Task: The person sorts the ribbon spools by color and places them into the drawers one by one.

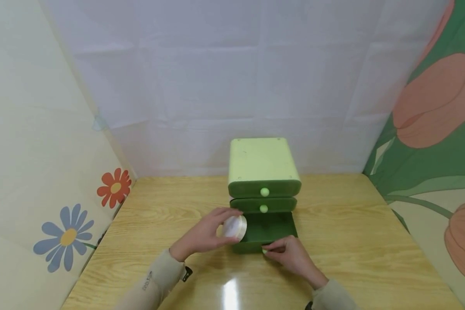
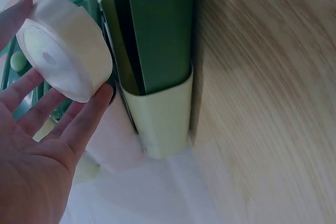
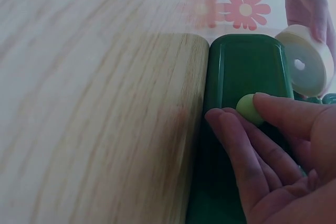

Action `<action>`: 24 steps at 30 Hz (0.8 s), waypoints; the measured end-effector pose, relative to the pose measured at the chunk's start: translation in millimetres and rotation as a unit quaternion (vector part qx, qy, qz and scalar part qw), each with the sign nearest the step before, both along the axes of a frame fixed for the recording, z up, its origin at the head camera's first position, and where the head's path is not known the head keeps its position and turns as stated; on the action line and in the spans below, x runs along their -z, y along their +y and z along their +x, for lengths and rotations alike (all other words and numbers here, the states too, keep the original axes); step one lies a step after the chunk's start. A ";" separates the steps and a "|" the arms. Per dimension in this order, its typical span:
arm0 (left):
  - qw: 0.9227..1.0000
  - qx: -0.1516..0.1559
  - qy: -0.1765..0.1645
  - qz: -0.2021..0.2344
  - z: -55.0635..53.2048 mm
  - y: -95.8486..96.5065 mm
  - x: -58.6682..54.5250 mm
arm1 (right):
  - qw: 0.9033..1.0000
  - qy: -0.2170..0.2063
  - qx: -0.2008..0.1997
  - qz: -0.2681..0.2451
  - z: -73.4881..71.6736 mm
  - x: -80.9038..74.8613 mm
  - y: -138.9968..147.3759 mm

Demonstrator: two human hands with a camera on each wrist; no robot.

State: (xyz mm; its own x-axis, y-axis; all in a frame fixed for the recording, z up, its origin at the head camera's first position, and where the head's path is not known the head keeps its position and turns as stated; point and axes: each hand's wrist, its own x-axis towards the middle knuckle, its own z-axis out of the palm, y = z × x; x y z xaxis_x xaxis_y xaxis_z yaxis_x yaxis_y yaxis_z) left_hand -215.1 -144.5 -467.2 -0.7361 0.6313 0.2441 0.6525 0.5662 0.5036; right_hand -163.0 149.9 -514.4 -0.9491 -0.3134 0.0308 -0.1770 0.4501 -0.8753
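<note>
A small cabinet has a pale green body and dark green drawers. Its bottom drawer is pulled out, and the inside shows from above. Over the left side of that drawer, my left hand holds a roll of cream ribbon by its rim, thumb on one side and fingers on the other. The roll is tilted, one white flat face showing. My right hand pinches the light green round knob on the bottom drawer's front, thumb against one side of it.
Above the pulled-out drawer are the middle drawer, slightly out, and the top drawer, each with a round knob. The wooden table reaches back to a white sheet. Flower-printed panels stand left and right.
</note>
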 end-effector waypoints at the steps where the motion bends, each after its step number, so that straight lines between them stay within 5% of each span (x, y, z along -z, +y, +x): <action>1: 1.000 0.004 0.002 -0.001 0.9 2.5 0.0 | 1.000 0.001 0.000 0.000 -0.1 0.6 0.1; 8: 0.998 0.042 0.036 0.008 2.1 15.4 2.8 | 1.000 0.005 -0.002 -0.004 -1.7 2.7 0.7; 24: 0.995 0.060 0.061 -0.044 -1.6 33.6 7.1 | 1.000 0.003 -0.009 0.002 -3.4 2.7 1.5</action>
